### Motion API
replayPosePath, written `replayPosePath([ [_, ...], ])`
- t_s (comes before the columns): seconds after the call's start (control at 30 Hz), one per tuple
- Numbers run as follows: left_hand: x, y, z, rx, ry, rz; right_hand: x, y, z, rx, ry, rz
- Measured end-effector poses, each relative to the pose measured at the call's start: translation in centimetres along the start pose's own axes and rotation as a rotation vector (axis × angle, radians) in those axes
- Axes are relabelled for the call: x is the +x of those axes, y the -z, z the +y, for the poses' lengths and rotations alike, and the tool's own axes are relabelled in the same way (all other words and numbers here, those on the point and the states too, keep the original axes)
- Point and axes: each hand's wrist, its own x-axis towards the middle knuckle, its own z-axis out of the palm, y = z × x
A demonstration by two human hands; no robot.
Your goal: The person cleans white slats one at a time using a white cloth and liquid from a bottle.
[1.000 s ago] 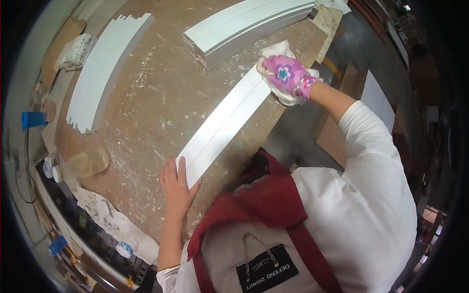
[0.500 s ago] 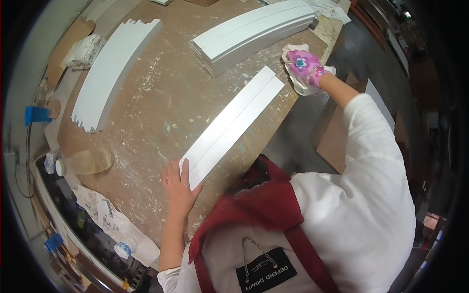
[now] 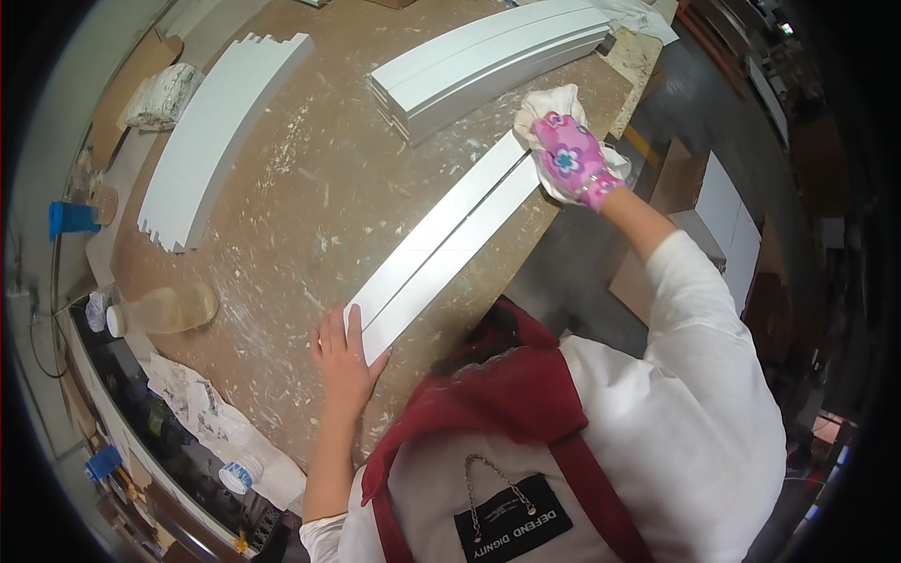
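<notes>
Two long white strips (image 3: pixel 441 249) lie side by side, slanting across the worktable, with a dark gap between them that widens toward the far end. At their near end rests my left hand (image 3: pixel 344 361), bare, fingers stretched and apart, with the strips' corner between forefinger and thumb. My right hand (image 3: pixel 571 159), in a pink flowered glove, is closed on a crumpled white cloth (image 3: pixel 554 101) and presses it over the strips' far end, hiding that end. Just beyond lies a stack of curved white boards (image 3: pixel 488 61).
A curved white piece with notched ends (image 3: pixel 221 141) lies on the left of the worktable (image 3: pixel 310 188). Nearer stands a bottle of yellowish liquid (image 3: pixel 169 310), lying on its side. A blue container (image 3: pixel 73 219) sits at the left edge; cardboard boxes (image 3: pixel 699 216) stand below on the right.
My right hand has moved left with the cloth, from beside the table's edge onto the strips' far end. The gap between the strips is now wider and darker. My left hand stays put.
</notes>
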Motion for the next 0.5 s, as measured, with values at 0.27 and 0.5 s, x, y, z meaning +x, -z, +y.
replayPosePath([
  [0.27, 1.6, 2.7, 2.8, 0.103, 0.034, -0.128, 1.1, 1.3, 3.7, 0.252, -0.085, 0.012],
  [0.5, 6.6, -0.2, 5.5, 0.045, -0.108, -0.073, -1.5, 5.6, -9.7, 1.728, -0.715, -0.046],
])
